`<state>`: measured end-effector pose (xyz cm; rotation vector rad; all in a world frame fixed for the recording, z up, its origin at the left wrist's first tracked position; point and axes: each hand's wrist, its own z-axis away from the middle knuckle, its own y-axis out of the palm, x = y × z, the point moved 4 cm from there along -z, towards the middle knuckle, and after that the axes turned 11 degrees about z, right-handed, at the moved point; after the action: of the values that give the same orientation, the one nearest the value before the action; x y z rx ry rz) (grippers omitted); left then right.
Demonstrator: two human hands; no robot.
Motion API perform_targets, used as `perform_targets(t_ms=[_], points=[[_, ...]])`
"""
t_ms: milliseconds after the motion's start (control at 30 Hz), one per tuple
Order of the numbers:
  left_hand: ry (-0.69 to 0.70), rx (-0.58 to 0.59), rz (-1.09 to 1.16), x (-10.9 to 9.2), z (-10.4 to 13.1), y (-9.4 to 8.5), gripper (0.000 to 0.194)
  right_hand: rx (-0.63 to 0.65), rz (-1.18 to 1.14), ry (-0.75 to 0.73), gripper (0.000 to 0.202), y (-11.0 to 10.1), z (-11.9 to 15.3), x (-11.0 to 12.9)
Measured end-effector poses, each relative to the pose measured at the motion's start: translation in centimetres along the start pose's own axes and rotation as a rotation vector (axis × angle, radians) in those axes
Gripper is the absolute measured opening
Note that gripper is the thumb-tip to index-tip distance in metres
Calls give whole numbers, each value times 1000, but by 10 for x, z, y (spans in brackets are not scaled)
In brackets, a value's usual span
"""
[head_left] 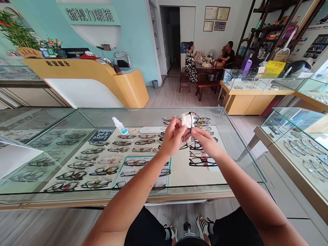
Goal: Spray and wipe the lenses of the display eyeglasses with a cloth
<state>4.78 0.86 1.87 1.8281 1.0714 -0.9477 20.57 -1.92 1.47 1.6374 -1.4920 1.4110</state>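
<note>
Above the glass counter, my right hand (207, 140) is closed on a pair of dark-framed eyeglasses (190, 128), which are turned on end. My left hand (173, 134) pinches a white wiping cloth (187, 120) against the upper lens. Whether the cloth is fabric or paper I cannot tell. A blue and red bit shows by the far end of the frame. To the left, a small white spray bottle (120, 126) stands on the glass top. Rows of eyeglasses (142, 149) lie beneath the glass, partly hidden by my hands and forearms.
The display counter (198, 193) spans the space before me, its front edge close to my legs. More glass cases (302, 147) stand at right. A reception desk (130, 88) is behind, and two people sit at a wooden table (207, 66) farther back.
</note>
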Motion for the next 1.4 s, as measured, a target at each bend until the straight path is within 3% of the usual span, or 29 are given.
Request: perform_targets(t_ms=[167,500,733,900,1133,1400], points=[[69,-162,-113,-4,-1,-9,68,56,-11,-7,50,3,1,4],[159,-249,-136,-6,-4,-13,57,55,7,-1,55,3,1,4],[-100,-106,192,4,-8,-7,54,57,-2,-14,56,3,1,4],[-54,-66,146,5,-9,-10,49,50,3,-14,56,3,0,3],[37,-118,63,6,-11,-14,53,47,-3,-9,57,2,0,2],[-125,-87,242,14,-12,-10,61,75,15,-22,56,3,0,4]])
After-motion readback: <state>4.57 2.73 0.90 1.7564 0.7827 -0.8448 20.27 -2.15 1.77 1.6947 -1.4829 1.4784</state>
